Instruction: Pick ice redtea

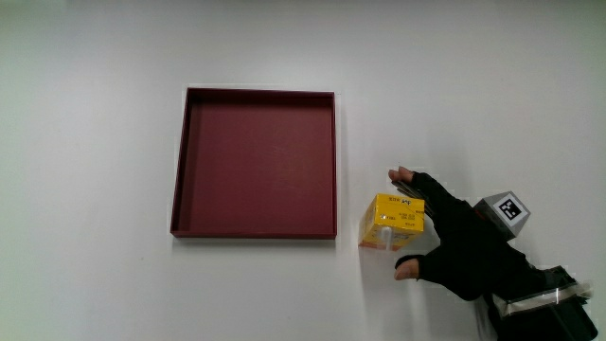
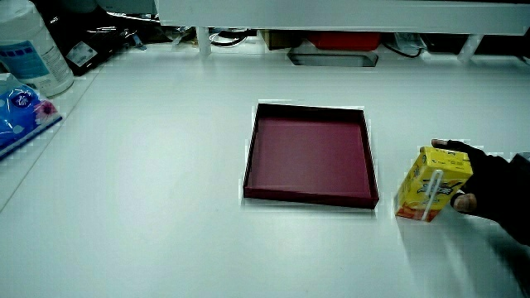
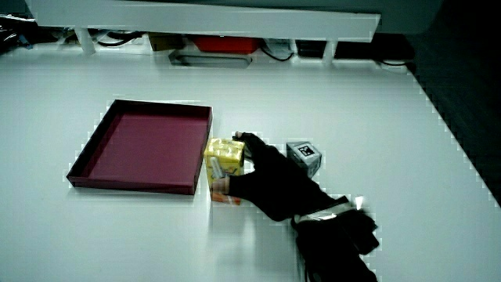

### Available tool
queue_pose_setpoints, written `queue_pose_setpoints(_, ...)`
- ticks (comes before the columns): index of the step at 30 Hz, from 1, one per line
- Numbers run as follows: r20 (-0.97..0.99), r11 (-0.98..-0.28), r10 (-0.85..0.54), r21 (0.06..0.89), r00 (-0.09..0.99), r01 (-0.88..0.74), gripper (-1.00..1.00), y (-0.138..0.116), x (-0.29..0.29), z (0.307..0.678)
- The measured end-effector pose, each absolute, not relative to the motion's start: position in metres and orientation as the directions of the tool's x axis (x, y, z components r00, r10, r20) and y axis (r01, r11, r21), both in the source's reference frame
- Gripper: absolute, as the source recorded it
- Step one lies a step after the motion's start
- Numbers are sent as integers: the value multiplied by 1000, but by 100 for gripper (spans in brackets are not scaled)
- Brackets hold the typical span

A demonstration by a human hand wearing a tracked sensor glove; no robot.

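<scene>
**Item: ice red tea carton**. Yellow drink box with a pale straw on one face. It stands on the white table just beside the tray, off the frame's centre in the main view. It also shows in both side views, base on the table.

**Item: hand**. Black glove, with a patterned cube on its back. It sits against the carton's face turned away from the tray. The grip is narrow: one fingertip lies at the carton's edge farther from the person and the thumb at its nearer edge, the carton between them. The forearm runs back toward the person.

**Item: tray**. Dark red, square, shallow and low-walled, near the frame's centre. One wall is close to the carton; contact cannot be told.

**Item: partition**. Low and white, along the table's edge farthest from the person.
</scene>
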State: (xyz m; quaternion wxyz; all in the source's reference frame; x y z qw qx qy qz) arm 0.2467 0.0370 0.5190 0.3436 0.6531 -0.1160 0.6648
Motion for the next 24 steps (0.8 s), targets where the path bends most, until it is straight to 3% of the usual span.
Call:
queue_pose_setpoints(8, 949, -736, 308, 281, 65, -615, 0, 36, 241, 519)
queue_pose_setpoints(17, 966, -829, 258, 214, -15, -517, 32, 38, 250, 519)
queue_pose_setpoints(24, 972, -861, 231, 184, -41, -475, 57, 40, 253, 522)
